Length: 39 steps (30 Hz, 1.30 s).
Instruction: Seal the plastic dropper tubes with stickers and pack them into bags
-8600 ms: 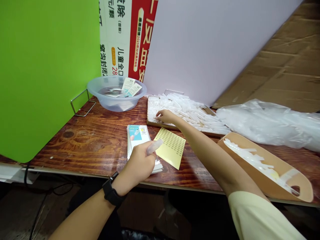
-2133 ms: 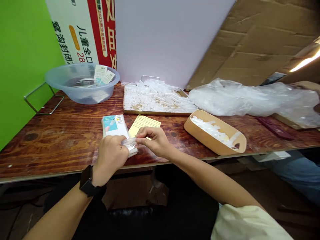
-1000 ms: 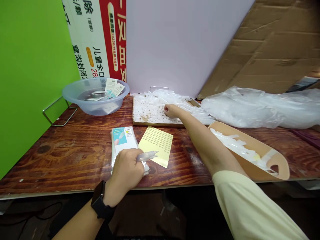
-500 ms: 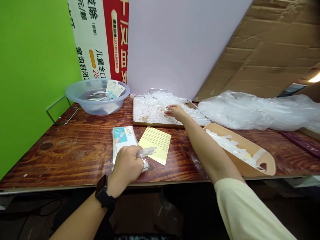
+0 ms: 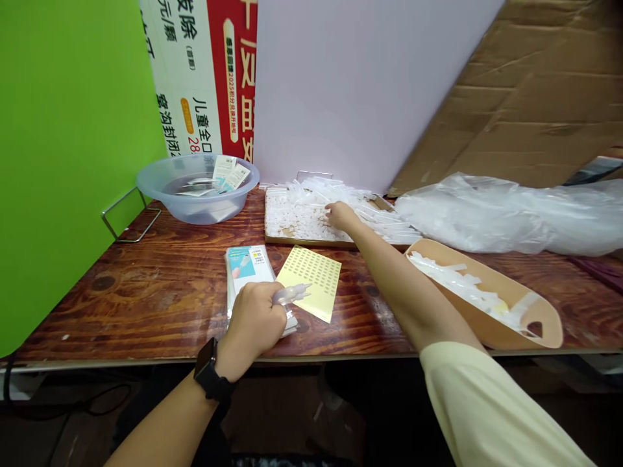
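Note:
My left hand [image 5: 257,318], with a black watch at the wrist, is closed around some thin translucent tips [image 5: 292,294] that stick out to the right. It is over a stack of printed packets [image 5: 250,263]. Beside them lies a yellow sheet with rows of small dots [image 5: 314,279]. My right hand [image 5: 339,215] reaches into a shallow cardboard tray [image 5: 311,242] of small white pieces [image 5: 302,211]. Its fingers are bent close together at the pieces; whatever they hold is too small to make out.
A translucent blue basin [image 5: 199,207] with packets stands at the back left, near a metal wire stand [image 5: 130,241]. To the right are a tan bin [image 5: 549,318] of white strips and a clear plastic bag [image 5: 487,214].
The fingers of my right hand have drawn together and dipped into the white pieces. My left hand keeps its hold on the tips. The whole view has shifted slightly.

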Motion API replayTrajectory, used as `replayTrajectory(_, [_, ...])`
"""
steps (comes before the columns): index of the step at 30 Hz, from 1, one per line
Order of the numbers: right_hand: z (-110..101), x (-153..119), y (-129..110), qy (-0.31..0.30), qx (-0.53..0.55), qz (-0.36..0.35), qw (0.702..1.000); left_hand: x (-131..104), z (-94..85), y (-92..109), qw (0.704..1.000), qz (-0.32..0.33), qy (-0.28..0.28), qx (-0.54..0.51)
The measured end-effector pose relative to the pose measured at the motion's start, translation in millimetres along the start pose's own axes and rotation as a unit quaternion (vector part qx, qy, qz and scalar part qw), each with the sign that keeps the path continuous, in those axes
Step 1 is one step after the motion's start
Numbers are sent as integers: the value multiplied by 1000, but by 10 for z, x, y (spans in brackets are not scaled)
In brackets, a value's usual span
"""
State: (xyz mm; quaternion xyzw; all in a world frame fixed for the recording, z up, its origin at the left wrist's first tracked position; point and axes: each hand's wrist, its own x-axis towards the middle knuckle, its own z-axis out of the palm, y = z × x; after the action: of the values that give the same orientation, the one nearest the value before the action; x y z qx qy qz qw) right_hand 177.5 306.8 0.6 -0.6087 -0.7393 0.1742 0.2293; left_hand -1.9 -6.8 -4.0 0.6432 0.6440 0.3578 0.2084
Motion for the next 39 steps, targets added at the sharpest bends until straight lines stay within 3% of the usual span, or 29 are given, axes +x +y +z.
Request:
replayTrajectory(5, [-150,-374,-246,15,103,-5,995,51,0,-56,993,-43,1,-112])
replayTrajectory(10, [-129,-1400,-506,-34,221,-75,972,99,-89,-53,980,-102,14,-167])
replayTrajectory(13, [-117,-2022,-646,-84,357,-153,918,101,-145,-46,976,-105,24,-187])
replayTrajectory(16, [-123,-2358,-773,-71,333,-217,915,84,-150,-49,978,-92,33,-187])
replayTrajectory(19, [-115,-2429,-832,-60,300,-258,917,70,-120,-53,982,-82,30,-169])
replayTrajectory(25, [-103,-2397,-760,-17,305,-263,915,86,-66,-62,987,-62,23,-147])
replayTrajectory(31, [-23,-2407,-709,-55,224,-306,924,47,-43,-60,994,-49,26,-90])
replayTrajectory(39, [10,-2371,-694,-11,101,-370,924,14,-47,-20,999,2,35,22])
